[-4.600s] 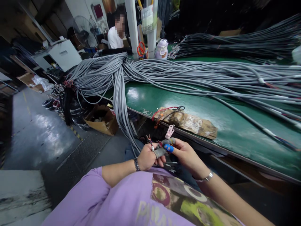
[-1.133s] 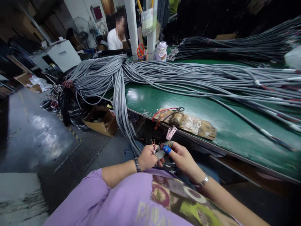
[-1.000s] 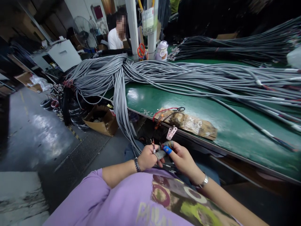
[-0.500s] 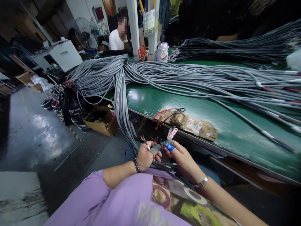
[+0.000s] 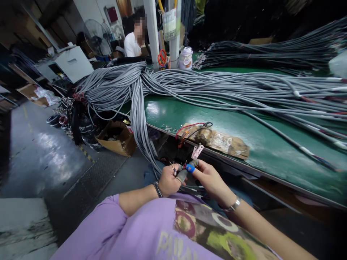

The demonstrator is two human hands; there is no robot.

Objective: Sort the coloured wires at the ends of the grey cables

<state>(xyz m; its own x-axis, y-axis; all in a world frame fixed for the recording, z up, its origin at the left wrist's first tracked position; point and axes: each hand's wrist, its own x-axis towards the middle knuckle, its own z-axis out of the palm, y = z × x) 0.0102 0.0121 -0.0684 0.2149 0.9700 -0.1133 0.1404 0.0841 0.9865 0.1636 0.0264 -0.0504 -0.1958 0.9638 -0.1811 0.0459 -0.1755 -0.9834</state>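
Observation:
Close to my body, in front of the table edge, my left hand (image 5: 168, 179) is closed round the stripped end of a grey cable, its thin wires (image 5: 173, 168) poking up past the thumb. My right hand (image 5: 207, 173), with blue tape (image 5: 190, 168) on a digit, pinches at the coloured wires beside the left fingers. Grey coverings wrap some fingertips of both hands. A pink clip (image 5: 197, 151) stands just beyond the right fingers. The bundle of grey cables (image 5: 139, 115) hangs over the table edge down toward my left hand. The exact wires between the fingertips are too small to make out.
More grey cables (image 5: 206, 85) run along the green table (image 5: 162, 110). A taped board (image 5: 217, 141) with red and black leads lies at its edge. Black cables (image 5: 265, 54) lie behind. A cardboard box (image 5: 116, 139) sits below left. A person (image 5: 132, 44) sits beyond the white post (image 5: 151, 32).
My right hand has moved slightly left, its blue-taped digit now against the wires near my left hand. The coloured wires that fanned upward are now mostly hidden between the fingers.

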